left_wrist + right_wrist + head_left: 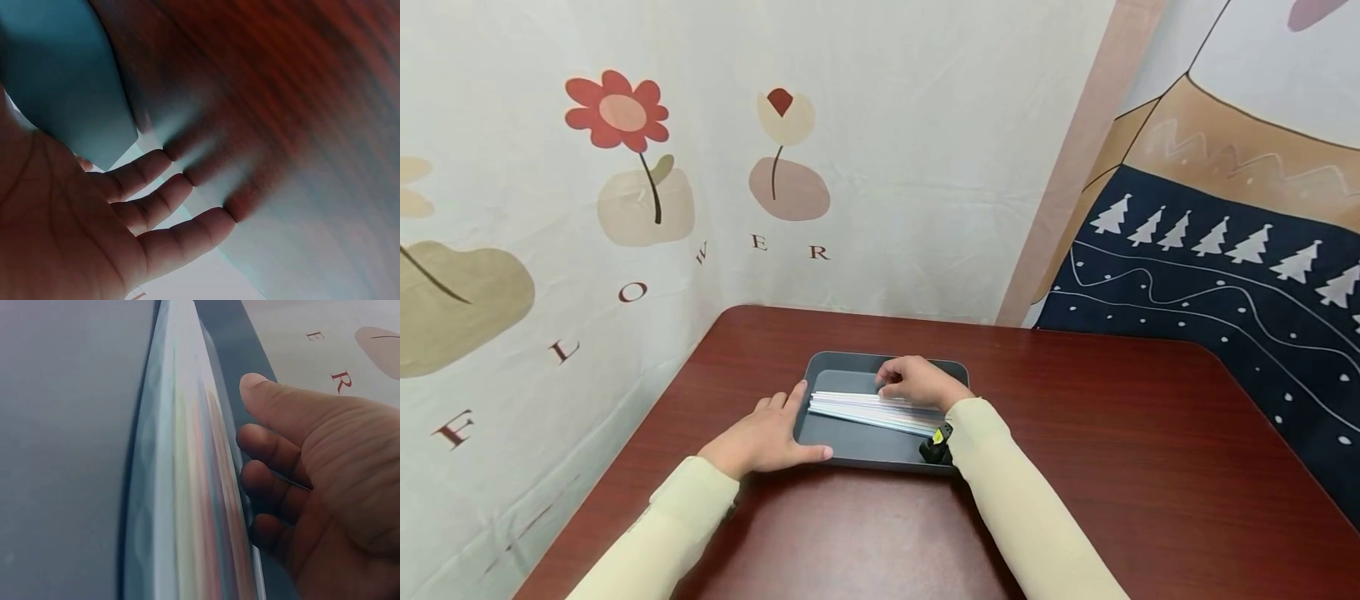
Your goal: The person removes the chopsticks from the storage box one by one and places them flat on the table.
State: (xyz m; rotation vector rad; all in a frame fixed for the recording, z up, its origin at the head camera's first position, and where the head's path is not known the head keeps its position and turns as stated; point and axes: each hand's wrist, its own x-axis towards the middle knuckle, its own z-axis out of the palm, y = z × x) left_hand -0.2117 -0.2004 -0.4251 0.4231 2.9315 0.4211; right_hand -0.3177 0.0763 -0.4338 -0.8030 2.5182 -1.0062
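A dark grey tray [865,447] lies on the table, with a long flat bundle [857,407] of thin white-edged layers across it. Seen in the right wrist view, the bundle [194,487] shows pale green, pink and purple bands beside a glossy, see-through edge. My right hand [921,383] is over the tray at the bundle's far side, its fingers loosely curled with nothing visible between them. In the right wrist view, those fingertips are right at the bundle's edge. My left hand [767,433] spreads round the tray's left end, thumb at the near rim, other fingers along the side.
The reddish-brown wooden table [1112,450] extends on both sides of the tray. A pale cloth with flower prints [887,167] hangs behind it, and a navy cloth with white trees [1210,275] hangs at the right. A small black device [934,450] sits at my right wrist.
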